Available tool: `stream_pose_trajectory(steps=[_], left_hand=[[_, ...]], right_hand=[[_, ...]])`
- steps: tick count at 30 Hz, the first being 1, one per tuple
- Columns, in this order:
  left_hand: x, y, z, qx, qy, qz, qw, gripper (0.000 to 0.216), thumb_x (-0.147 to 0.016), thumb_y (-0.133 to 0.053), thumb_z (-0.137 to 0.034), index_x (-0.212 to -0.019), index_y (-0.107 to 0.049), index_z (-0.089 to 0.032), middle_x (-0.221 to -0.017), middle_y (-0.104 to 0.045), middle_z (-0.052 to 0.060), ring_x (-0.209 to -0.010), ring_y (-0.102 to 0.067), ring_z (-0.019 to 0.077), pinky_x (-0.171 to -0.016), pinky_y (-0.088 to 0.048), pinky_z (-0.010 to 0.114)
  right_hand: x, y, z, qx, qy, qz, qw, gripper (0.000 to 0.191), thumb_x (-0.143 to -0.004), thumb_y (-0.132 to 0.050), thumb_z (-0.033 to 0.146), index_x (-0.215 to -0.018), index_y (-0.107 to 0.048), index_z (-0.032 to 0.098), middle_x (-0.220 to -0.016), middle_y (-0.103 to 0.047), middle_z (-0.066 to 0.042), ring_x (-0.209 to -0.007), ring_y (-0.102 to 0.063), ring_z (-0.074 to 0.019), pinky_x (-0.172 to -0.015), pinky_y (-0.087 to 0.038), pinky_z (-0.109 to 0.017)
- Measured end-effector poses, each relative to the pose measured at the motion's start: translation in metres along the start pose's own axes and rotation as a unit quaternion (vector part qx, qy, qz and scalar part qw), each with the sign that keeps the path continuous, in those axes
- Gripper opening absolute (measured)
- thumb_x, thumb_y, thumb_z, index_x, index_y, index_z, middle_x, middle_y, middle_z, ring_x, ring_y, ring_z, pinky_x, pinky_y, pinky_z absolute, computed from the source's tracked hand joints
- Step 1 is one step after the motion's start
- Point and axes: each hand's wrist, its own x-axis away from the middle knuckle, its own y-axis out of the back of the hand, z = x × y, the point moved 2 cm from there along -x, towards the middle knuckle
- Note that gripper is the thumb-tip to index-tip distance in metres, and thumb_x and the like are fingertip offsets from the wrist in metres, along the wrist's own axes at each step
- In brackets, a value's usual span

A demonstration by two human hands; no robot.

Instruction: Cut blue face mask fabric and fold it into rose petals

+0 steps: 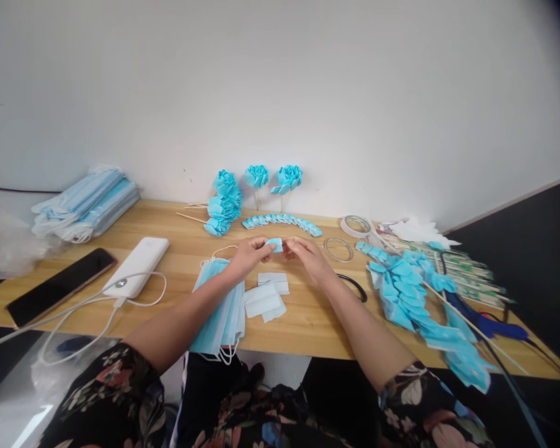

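Left hand (pixel 254 254) and right hand (pixel 307 254) raised close together over the middle of the wooden surface (pixel 303 330). Small blue piece (pixel 274 244) between them; left fingers pinch it, thumb on top. Right fingers drawn together just beside its right edge; cannot tell whether they grip it. Below the hands, a few pale cut pieces (pixel 264 300) lie overlapping. Left of these, under the left forearm, a pile of blue masks (pixel 219 311), ear loops hanging past the near edge. Behind the hands, a curved row of folded blue pieces (pixel 282 219); beyond it, two blue flowers (pixel 289 178) on sticks upright against the wall, with more blue flowers (pixel 224 205) clustered to their left. Far left: white power bank (pixel 142 264) with cable, dark phone (pixel 63 286), stacked masks (pixel 86 202) behind. Right side: white tape roll (pixel 368 233), heap of blue strips (pixel 401 292), blue-handled tool (pixel 501 328) near the right end.
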Motion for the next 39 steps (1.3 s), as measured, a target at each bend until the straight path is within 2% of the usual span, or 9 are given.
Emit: stream_pose_trajectory(steps=[9,17,24,34,39], left_hand=[[0.0,-0.002,0.004,-0.038,-0.019,0.015,0.999,0.034,-0.076,-0.065,-0.046,-0.064,-0.056,-0.016,-0.058,-0.052,-0.002,-0.056,-0.045,0.01,-0.058,-0.036,0.025],[-0.001,-0.001,0.008,-0.057,-0.012,0.007,0.998,0.034,-0.077,-0.064,-0.047,-0.065,-0.056,-0.016,-0.059,-0.051,-0.003,-0.058,-0.046,0.0102,-0.058,-0.036,0.024],[0.0,-0.003,0.004,-0.088,-0.031,0.02,0.995,0.038,-0.079,-0.061,-0.048,-0.06,-0.05,-0.017,-0.057,-0.045,-0.003,-0.056,-0.04,0.0094,-0.055,-0.031,0.024],[-0.004,-0.001,0.01,-0.055,0.0,0.029,0.998,0.042,-0.075,-0.065,-0.055,-0.061,-0.056,-0.016,-0.057,-0.053,-0.001,-0.055,-0.048,0.0105,-0.058,-0.039,0.024],[-0.003,0.0,0.004,-0.02,0.015,0.019,1.0,0.042,-0.077,-0.062,-0.057,-0.066,-0.059,-0.016,-0.058,-0.059,0.001,-0.055,-0.052,0.011,-0.058,-0.043,0.024]], right_hand=[[0.001,0.001,0.005,0.039,0.011,0.016,0.999,0.02,-0.083,-0.059,0.039,-0.081,-0.065,0.02,-0.075,-0.061,-0.001,-0.074,-0.058,-0.016,-0.073,-0.049,-0.03],[0.001,0.0,0.003,0.054,0.011,0.02,0.998,0.023,-0.085,-0.058,0.042,-0.079,-0.062,0.02,-0.074,-0.061,0.001,-0.071,-0.057,-0.0149,-0.071,-0.046,-0.029],[-0.001,0.003,-0.003,0.119,0.033,0.0,0.992,0.023,-0.084,-0.059,0.041,-0.075,-0.057,0.02,-0.065,-0.053,0.004,-0.062,-0.049,-0.0125,-0.061,-0.039,-0.026],[-0.004,0.005,-0.006,0.137,0.037,-0.004,0.99,0.02,-0.084,-0.057,0.038,-0.073,-0.056,0.021,-0.064,-0.053,0.004,-0.06,-0.048,-0.0123,-0.061,-0.038,-0.026],[-0.004,0.006,-0.003,0.133,0.031,-0.008,0.991,0.02,-0.083,-0.057,0.038,-0.074,-0.056,0.021,-0.063,-0.054,0.004,-0.06,-0.049,-0.013,-0.062,-0.038,-0.027]])
